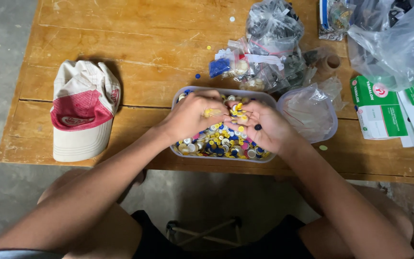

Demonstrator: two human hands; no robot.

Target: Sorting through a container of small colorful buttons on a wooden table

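A clear plastic tub full of mixed buttons, yellow, blue, white and pink, sits at the near edge of a wooden table. Both my hands are over it. My left hand pinches a small yellow button between its fingertips. My right hand is cupped palm up, with several yellow buttons and one dark one resting in it. The fingertips of the two hands almost meet above the tub.
A white and red cap lies on the table's left. Behind the tub are clear bags of small items, and a second tub holding plastic bags. Green and white packets lie right. Loose buttons dot the tabletop.
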